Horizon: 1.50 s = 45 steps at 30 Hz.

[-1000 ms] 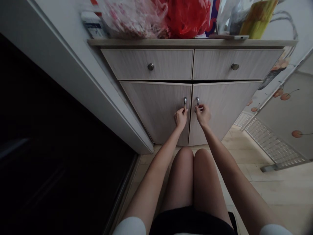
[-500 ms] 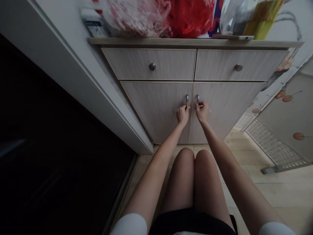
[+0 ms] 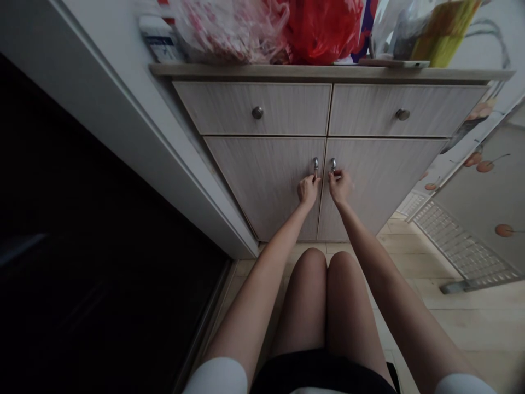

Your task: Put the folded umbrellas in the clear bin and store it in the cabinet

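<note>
The person crouches in front of a low wooden cabinet (image 3: pixel 287 216), knees (image 3: pixel 327 268) together just short of it, and both bare arms reach forward to the two lower doors. The left hand (image 3: pixel 307 190) is curled closed around the lower end of the left handle (image 3: pixel 315 163), a small upright metal pull at the inner edge of the left door (image 3: pixel 262 180). The right hand (image 3: pixel 339 186) is likewise closed, its fingers (image 3: pixel 336 174) pinched on the right handle (image 3: pixel 333 163) at the inner edge of the right door (image 3: pixel 381 178). The two handles stand just beside each other on either side of the centre seam, and both doors lie flat and closed against the cabinet front. Above them are two shut drawers, the left knob (image 3: pixel 257 113) and the right knob (image 3: pixel 402 115) each well apart from the hands. On the cabinet top (image 3: pixel 197 69) sit a pink-patterned plastic bag (image 3: pixel 229 27), a red plastic bag (image 3: pixel 324 24) touching it, and a yellow-green packet (image 3: pixel 445 27) further right. A white door frame (image 3: pixel 135 137) runs along the left, with a dark room beyond it. To the right stands a panel printed with cherries (image 3: pixel 488 202), and pale floor tiles (image 3: pixel 463 323) lie beneath.
</note>
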Motion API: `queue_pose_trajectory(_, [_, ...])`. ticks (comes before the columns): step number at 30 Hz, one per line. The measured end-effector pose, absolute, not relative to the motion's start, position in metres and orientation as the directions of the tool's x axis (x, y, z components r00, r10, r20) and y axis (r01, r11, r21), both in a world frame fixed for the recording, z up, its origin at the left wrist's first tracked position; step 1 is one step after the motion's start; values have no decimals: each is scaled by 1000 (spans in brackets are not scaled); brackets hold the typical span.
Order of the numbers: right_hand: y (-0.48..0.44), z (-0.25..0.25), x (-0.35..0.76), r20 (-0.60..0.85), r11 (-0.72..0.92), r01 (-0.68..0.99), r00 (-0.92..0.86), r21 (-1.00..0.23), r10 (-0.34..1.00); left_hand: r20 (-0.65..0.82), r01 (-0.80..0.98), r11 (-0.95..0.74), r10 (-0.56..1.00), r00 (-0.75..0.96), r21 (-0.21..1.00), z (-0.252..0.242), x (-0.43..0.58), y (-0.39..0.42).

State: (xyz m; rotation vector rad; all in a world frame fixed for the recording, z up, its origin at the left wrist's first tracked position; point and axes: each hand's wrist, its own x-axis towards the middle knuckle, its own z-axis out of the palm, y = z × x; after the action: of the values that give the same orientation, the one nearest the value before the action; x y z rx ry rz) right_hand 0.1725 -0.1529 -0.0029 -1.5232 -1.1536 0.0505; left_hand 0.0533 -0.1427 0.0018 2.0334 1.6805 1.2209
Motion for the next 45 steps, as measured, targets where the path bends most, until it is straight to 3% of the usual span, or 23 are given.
queue_pose_trajectory(7, [-152,2,173,534,197,588,479,-784,697,393,661,-315,919,33,681,12,52,-144])
queue_pose_trajectory(15, [-176,11,201,475,287,464,363,-838,801,253,220,-247,967,0,944,29,11,-172])
queue_pose_trajectory(20, [-228,11,222,282,245,180,230,-953,931,82,-56,-71,972,221,996,26,-32,-228])
queue_pose_trajectory(23, [-259,21,229,242,252,-121,90,-960,966,80,-296,40,921,382,954,26,-44,-253])
queue_pose_trajectory(26, [-279,35,229,298,271,-417,0,-867,954,169,-540,47,924,344,841,27,-40,-260])
queue_pose_trajectory(28, [-283,40,227,326,263,-517,-33,-815,945,191,-618,20,943,273,786,26,-33,-258])
queue_pose_trajectory(32, [-280,38,221,334,250,-584,-39,-772,942,167,-621,0,963,211,784,23,-18,-253])
queue_pose_trajectory(45, [-277,36,216,295,235,-525,-31,-818,955,167,-575,-1,957,236,818,22,-12,-251])
